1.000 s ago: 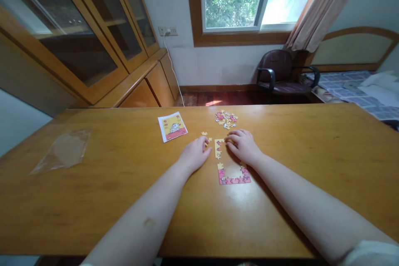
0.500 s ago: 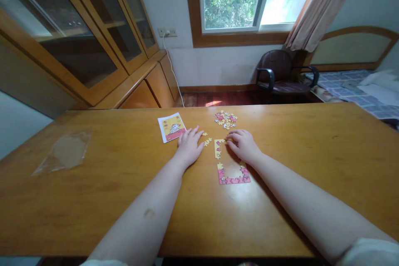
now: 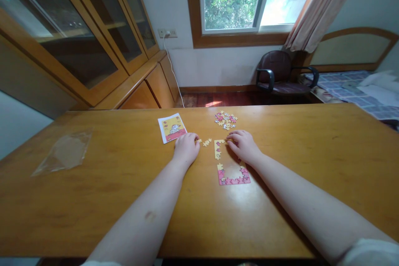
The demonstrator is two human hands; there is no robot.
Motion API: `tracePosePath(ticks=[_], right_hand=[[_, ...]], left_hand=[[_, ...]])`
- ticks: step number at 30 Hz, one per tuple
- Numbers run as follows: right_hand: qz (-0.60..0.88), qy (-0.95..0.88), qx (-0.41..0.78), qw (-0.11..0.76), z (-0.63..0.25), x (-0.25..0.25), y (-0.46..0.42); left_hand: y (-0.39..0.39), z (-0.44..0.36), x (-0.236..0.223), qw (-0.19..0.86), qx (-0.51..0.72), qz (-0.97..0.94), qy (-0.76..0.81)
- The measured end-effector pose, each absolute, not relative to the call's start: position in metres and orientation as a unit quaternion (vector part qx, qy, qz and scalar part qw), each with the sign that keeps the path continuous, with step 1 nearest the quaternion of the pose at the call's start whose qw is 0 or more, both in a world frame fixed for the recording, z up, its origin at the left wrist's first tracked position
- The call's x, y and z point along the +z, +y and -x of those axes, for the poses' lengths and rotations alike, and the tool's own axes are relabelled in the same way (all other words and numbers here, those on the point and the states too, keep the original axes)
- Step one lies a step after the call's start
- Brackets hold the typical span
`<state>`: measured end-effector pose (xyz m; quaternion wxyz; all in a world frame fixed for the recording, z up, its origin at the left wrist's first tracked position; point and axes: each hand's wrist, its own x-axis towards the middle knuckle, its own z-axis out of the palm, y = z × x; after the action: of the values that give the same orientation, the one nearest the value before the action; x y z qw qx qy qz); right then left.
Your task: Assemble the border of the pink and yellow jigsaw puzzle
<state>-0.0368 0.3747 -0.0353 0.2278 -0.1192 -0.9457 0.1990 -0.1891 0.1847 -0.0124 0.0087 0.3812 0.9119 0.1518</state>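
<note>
My left hand (image 3: 186, 147) lies on the table with its fingers curled down on a small yellow puzzle piece (image 3: 200, 141) that sticks out at the fingertips. Just right of it are a few joined yellow pieces (image 3: 207, 142). My right hand (image 3: 244, 145) rests over the upper right of a partly joined puzzle border; its fingers are bent together, and whatever is under them is hidden. A yellow left strip (image 3: 217, 149) of the border shows beside its fingertips. Nearer to me is the pink bottom section (image 3: 234, 181), apart from that strip.
A pile of loose puzzle pieces (image 3: 225, 120) sits beyond my hands. The picture card (image 3: 170, 128) lies past my left hand, partly behind it. A clear plastic bag (image 3: 67, 149) is at the table's left. Beyond the wooden table (image 3: 124, 199) stands an armchair (image 3: 277, 72).
My left hand has drawn its spread fingers in, and the single yellow piece has shifted left and toward me with them. The right hand stays in about the same place.
</note>
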Motion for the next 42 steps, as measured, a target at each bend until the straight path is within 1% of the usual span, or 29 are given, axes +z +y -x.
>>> tracePosePath(ticks=[8,11,14,19,22,28,34,38,42], right_hand=[[0.118,-0.945,0.203,0.227,0.036,-0.034,0.374],[0.12,-0.945,0.202,0.226,0.036,-0.034,0.374],[0.116,-0.946,0.202,0.224,0.037,-0.034,0.375],[0.114,-0.947,0.204,0.222,0.037,-0.035,0.376],[0.114,-0.946,0.205,0.224,0.037,-0.035,0.376],[0.112,-0.945,0.206,0.228,0.036,-0.034,0.375],[0.106,-0.946,0.207,0.227,0.037,-0.034,0.376],[0.094,-0.945,0.205,0.237,0.035,-0.031,0.373],[0.035,-0.948,0.194,0.249,0.032,-0.023,0.365]], left_hand=[[0.183,0.191,-0.01,0.038,0.164,-0.405,0.899],[0.182,0.189,-0.007,0.011,0.174,-0.386,0.906],[0.18,0.186,-0.005,-0.007,0.148,-0.364,0.92],[0.18,0.184,-0.004,0.02,0.102,-0.357,0.928],[0.181,0.186,-0.005,0.037,0.107,-0.347,0.931],[0.18,0.189,-0.007,0.107,0.113,-0.314,0.936],[0.177,0.189,-0.008,0.115,0.162,-0.338,0.92],[0.18,0.185,-0.006,0.121,0.243,-0.359,0.893],[0.184,0.173,-0.007,0.149,0.326,-0.387,0.85]])
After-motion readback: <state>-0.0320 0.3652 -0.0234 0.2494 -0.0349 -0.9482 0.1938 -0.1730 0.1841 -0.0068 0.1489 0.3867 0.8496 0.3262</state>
